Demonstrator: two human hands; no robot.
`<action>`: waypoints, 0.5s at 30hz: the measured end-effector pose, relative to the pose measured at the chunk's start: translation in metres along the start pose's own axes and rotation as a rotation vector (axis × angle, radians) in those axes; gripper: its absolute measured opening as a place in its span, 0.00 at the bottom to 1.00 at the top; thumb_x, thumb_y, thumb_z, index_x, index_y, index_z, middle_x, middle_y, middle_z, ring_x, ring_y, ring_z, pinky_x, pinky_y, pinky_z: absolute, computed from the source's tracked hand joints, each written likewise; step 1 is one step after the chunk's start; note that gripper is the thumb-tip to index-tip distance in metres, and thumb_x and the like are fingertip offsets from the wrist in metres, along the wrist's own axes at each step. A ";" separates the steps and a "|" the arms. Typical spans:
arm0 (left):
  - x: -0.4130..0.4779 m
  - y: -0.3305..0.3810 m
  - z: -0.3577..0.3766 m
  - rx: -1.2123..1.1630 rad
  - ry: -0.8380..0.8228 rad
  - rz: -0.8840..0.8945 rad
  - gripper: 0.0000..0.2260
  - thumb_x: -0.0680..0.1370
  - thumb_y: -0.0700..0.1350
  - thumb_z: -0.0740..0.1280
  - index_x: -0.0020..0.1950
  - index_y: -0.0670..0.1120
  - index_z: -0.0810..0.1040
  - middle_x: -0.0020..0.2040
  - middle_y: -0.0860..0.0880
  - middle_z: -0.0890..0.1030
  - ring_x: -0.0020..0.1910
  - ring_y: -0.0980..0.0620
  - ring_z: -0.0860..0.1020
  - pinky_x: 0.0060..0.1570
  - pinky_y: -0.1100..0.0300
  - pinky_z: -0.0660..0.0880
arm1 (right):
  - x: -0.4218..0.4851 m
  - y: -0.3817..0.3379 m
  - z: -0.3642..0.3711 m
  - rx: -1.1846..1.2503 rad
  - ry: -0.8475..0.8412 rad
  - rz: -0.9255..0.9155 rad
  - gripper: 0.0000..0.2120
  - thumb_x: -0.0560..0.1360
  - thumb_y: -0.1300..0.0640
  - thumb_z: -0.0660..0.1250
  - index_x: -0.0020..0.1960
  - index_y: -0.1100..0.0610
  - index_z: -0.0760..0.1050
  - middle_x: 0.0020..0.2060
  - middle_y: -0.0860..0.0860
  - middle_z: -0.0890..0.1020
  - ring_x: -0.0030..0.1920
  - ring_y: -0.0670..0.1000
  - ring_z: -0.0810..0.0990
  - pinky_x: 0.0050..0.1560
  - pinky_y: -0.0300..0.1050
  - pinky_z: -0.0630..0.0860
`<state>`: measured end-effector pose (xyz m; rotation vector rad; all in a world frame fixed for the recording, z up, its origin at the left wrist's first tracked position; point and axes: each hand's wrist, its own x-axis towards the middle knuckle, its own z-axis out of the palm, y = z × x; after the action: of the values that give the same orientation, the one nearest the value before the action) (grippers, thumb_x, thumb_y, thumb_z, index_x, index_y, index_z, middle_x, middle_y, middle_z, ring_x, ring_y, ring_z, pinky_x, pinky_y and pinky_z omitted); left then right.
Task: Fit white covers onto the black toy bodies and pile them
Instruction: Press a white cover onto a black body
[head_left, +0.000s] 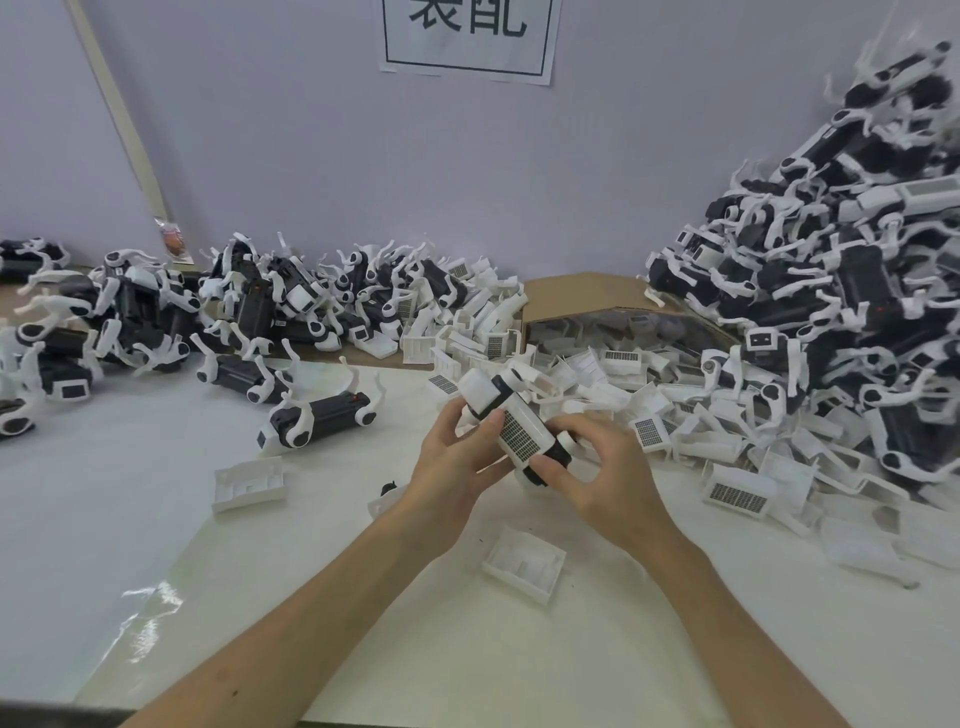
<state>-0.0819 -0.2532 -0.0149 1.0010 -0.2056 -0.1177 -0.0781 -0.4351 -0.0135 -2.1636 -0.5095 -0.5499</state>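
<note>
The step in hand looks to be seating the white cover (519, 434) on the black toy body (556, 452), which is held up over the middle of the surface (156, 493). To do it well, the person should line the cover's edges squarely along the body's back and keep the white legs out of the seam. Pressing evenly at both ends should then bring it flush rather than cocked at one corner. The left hand (457, 462) grips the toy from the side, thumb against the cover's gridded face. The right hand (597, 478) clasps the nearer end, fingers curled round the black part. A heap of loose covers (582, 374) lies just behind, and a tall pile of toys (831, 291) fills the far right corner.
</note>
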 end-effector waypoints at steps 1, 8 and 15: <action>0.000 0.000 0.000 0.009 0.008 0.004 0.17 0.81 0.44 0.68 0.69 0.43 0.73 0.59 0.41 0.84 0.57 0.43 0.84 0.51 0.57 0.81 | 0.000 0.000 0.000 -0.003 -0.014 0.015 0.20 0.69 0.38 0.68 0.56 0.47 0.81 0.49 0.46 0.82 0.55 0.51 0.77 0.62 0.57 0.71; 0.000 -0.002 0.001 0.063 0.010 -0.012 0.16 0.81 0.44 0.68 0.68 0.45 0.74 0.58 0.42 0.84 0.57 0.44 0.84 0.52 0.56 0.81 | 0.001 0.001 -0.001 0.012 -0.067 0.033 0.21 0.73 0.35 0.61 0.55 0.46 0.82 0.48 0.40 0.83 0.55 0.46 0.75 0.66 0.58 0.67; 0.001 -0.003 0.001 0.092 -0.035 0.015 0.20 0.80 0.36 0.66 0.71 0.45 0.71 0.60 0.43 0.84 0.60 0.45 0.83 0.58 0.55 0.80 | 0.002 0.000 -0.003 -0.017 -0.008 -0.059 0.14 0.76 0.45 0.66 0.54 0.50 0.84 0.43 0.40 0.84 0.47 0.46 0.78 0.62 0.58 0.70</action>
<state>-0.0813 -0.2555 -0.0164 1.0893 -0.2523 -0.1129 -0.0766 -0.4367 -0.0108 -2.1729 -0.5769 -0.5803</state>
